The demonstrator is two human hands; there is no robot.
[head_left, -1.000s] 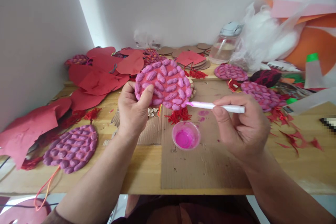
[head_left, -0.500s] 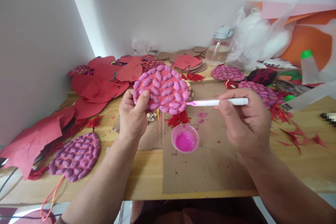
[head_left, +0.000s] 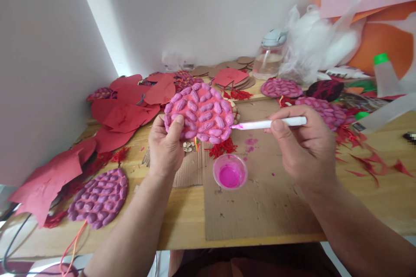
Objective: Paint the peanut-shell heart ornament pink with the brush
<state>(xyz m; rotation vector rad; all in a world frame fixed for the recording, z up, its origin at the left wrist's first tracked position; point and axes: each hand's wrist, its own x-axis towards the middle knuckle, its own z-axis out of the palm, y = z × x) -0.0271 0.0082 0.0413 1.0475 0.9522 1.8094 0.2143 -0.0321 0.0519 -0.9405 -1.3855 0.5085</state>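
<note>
My left hand [head_left: 165,145] grips the lower left edge of a round red disc covered with pink-painted peanut shells [head_left: 199,113], held tilted above the table. My right hand [head_left: 303,147] is closed round a white paintbrush [head_left: 269,124]. Its pink tip touches the disc's right edge. A small clear cup of pink paint [head_left: 229,172] stands below the disc on a sheet of brown cardboard [head_left: 260,207].
A finished purple shell disc [head_left: 99,198] lies at the left front. More shell discs [head_left: 281,88], red paper cutouts [head_left: 126,108], red tassels, a water bottle [head_left: 268,56], a green-capped glue bottle [head_left: 383,75] and plastic bags crowd the back of the wooden table [head_left: 373,207].
The disc and both hands have shifted slightly with the view. The brush tip stays at the disc's right edge.
</note>
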